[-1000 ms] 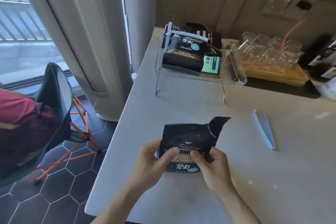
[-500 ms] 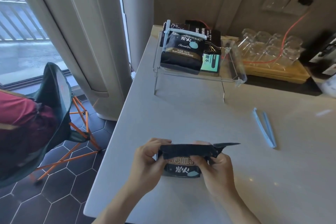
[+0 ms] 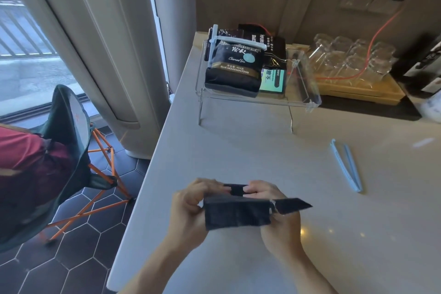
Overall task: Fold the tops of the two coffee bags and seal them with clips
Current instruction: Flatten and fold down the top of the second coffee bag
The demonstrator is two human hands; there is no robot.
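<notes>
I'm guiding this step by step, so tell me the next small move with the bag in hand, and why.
Probably keep the fold pinched with the left hand and send the right hand to the blue clip. The black coffee bag is held by both hands with its top folded over but unclipped, and the clip lies open on the counter to the right. The bag on the clear rack already wears a white clip.

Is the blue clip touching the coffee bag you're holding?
Apart. The head view shows bare counter between the blue clip and the coffee bag.
</notes>
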